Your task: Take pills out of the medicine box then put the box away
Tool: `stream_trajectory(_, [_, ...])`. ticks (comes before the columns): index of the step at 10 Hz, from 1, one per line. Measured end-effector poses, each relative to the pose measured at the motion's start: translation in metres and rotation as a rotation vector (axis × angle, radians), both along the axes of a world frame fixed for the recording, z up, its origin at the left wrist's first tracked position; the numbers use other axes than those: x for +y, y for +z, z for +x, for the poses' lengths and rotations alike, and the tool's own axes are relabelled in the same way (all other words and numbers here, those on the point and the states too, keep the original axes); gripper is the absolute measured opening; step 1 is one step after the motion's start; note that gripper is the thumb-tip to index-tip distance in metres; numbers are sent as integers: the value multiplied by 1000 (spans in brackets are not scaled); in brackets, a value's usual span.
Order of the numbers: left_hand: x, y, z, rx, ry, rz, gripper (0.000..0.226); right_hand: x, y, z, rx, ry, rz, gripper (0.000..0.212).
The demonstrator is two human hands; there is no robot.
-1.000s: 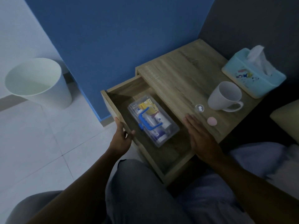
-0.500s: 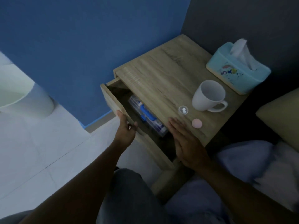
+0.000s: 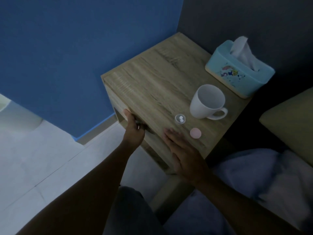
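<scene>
the drawer front sits flush with the bedside cabinet, the left hand curled around its upper edge with fingers hooked into the pull. the medicine box is nowhere in view, so it is presumably shut away inside. up on the worktop, two white pills lie in a small clear cap, with a pink lid just beside it and a white mug near both. the right hand lies flat and spread on the worktop's front corner, gripping nothing. by the look of it both parts are done: pills out, box stowed. only letting go of the drawer seems left.
</scene>
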State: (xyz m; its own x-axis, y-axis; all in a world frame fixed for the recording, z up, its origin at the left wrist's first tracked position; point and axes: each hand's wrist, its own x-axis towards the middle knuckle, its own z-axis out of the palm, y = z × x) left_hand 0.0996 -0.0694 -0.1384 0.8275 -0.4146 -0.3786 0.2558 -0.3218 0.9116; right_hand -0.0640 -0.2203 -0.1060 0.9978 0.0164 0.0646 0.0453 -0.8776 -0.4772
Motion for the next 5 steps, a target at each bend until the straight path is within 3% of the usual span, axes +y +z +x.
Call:
stream_trajectory(3, [3,9,11,-59,-77,148,100,3,3,1,-4,-9,19,58])
stream_trajectory(5, [39,41,1,-85,-264,403,87,10,14,-3,61,-65,12,63])
